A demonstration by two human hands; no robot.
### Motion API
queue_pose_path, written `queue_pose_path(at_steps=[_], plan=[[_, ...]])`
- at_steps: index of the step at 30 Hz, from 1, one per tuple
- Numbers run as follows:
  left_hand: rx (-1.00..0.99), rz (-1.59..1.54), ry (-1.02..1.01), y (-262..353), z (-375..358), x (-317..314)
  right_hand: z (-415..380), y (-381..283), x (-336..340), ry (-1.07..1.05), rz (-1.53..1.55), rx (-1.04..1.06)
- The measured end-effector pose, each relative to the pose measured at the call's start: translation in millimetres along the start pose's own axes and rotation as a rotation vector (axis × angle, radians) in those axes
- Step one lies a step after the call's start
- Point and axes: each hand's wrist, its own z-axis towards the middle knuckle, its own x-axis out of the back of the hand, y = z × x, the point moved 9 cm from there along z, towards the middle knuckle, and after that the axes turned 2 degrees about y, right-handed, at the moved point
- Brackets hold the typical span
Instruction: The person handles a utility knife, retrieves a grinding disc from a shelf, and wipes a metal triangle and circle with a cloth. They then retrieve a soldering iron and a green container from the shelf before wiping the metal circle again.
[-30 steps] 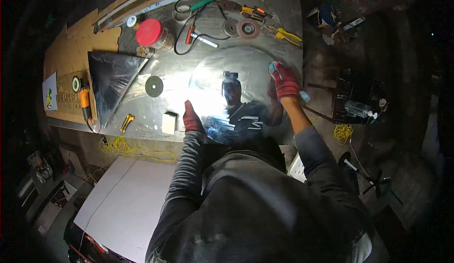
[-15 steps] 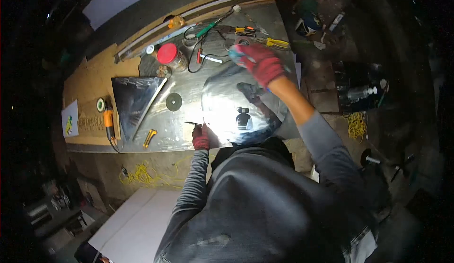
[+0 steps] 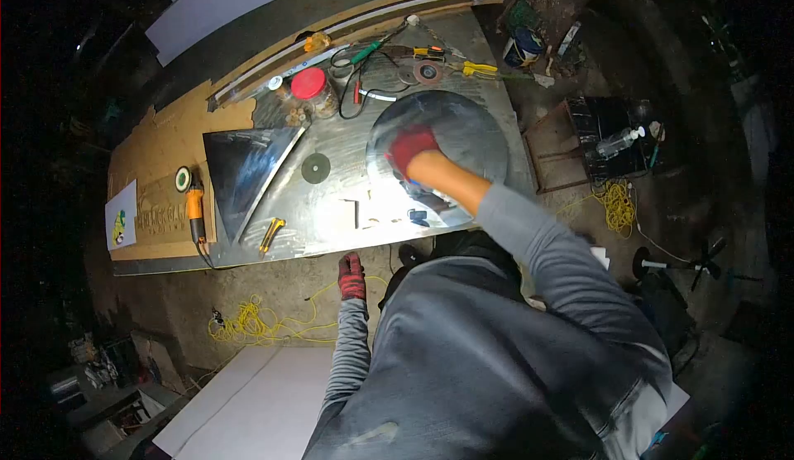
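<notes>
Grip of R hand (image 3: 412, 152), red-gloved, can't be told due to blur; it's seen over a round metal sheet (image 3: 467, 121), laid flat on the metal bench top (image 3: 343, 158) nr its front edge. L hand (image 3: 351, 278), also red-gloved, is held just off that edge; its grip can't be told either. Cutting disc (image 3: 322, 159) is placed L of sheet, w/ red-lidded jar (image 3: 309, 84) beyond.

The head view looks forward and steeply down, close over the torso (image 3: 471, 336) at lower centre, the tabletop (image 3: 346, 150) farther off above.
</notes>
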Motion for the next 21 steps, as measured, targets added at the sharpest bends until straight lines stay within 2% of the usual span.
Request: queue_pose_path(at_steps=[1,2,3,6,7,10,13,16,21], plan=[[0.027,0.005,-0.029,-7,-2,-2,5,-19,33,-0.066,-0.098,0.155],[0.035,0.058,-0.034,-10,-2,-5,-1,-43,89,0.084,-0.145,0.218],[0.036,0.077,-0.056,-8,-1,-11,-8,-67,138,0.116,-0.116,0.325],[-0.012,0.175,-0.252,6,19,-46,1,-181,221,0.35,0.09,0.706],[-0.069,0.209,-0.342,29,20,-61,-5,-220,250,0.397,0.122,0.807],[-0.169,0.312,-0.49,75,21,-102,-17,-289,307,0.482,0.193,0.969],[-0.189,0.346,-0.529,102,29,-134,-25,-296,311,0.518,0.295,1.05],[-0.199,0.341,-0.486,113,39,-158,-19,-282,293,0.519,0.293,1.109],[-0.288,0.374,-0.414,96,55,-182,39,-197,253,0.524,0.322,1.045]])
